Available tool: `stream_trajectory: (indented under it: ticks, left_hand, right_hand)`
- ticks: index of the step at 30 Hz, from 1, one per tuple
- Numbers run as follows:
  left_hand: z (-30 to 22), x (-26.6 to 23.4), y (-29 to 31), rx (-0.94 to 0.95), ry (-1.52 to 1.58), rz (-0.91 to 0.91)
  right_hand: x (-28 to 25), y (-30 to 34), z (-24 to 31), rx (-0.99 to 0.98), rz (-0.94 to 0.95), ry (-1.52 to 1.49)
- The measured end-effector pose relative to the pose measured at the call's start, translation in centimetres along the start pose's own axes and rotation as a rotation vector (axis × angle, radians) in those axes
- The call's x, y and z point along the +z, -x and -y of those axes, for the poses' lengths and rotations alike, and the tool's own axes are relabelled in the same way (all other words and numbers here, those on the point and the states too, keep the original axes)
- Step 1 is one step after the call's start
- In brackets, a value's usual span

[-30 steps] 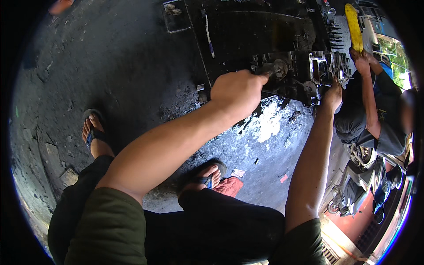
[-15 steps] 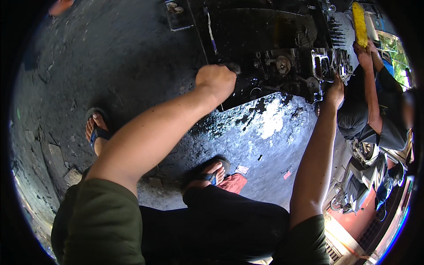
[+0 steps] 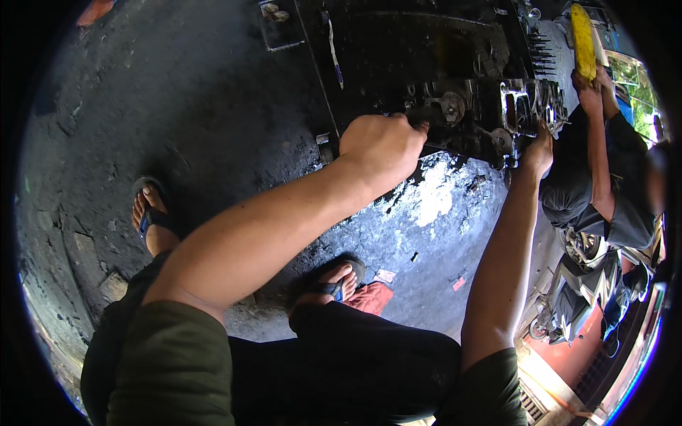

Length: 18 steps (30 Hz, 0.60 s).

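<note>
A dark, oily metal engine casting (image 3: 483, 106) with round bosses and rectangular openings lies on a black, wet-looking work surface (image 3: 426, 42). My left hand (image 3: 383, 148) is closed at the casting's left end. A dark thing shows beyond its fingertips, too black against the metal to name. At the other end, my right hand (image 3: 538, 150) grips the casting's near right edge, its fingers partly hidden by the metal. A slim white and purple stick (image 3: 333, 51) lies beyond my left hand.
Another person's hands (image 3: 592, 89) hold a long yellow object (image 3: 583, 42) at the far right. A row of dark pins (image 3: 542, 55) stands beyond the casting. A red cloth (image 3: 371, 298) lies beside my sandalled foot (image 3: 339, 280). A motorbike (image 3: 575, 284) is parked at right.
My left hand has moved right, from beside the casting to its left end, with the dark thing still in it. My right hand stays on the casting.
</note>
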State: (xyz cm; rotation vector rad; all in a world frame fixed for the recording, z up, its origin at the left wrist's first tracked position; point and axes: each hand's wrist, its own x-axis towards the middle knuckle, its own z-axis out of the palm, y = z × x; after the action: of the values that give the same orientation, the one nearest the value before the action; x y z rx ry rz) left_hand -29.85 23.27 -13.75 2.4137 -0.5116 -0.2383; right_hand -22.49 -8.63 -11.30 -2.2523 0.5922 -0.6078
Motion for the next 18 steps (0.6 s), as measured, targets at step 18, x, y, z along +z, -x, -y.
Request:
stream_trajectory:
  ticks: [18]
  left_hand:
    - [6.4,1.5,0.3,-0.202,-0.178,0.194]
  right_hand:
    - [0.1,0.3,-0.1,-0.023,0.016,-0.057]
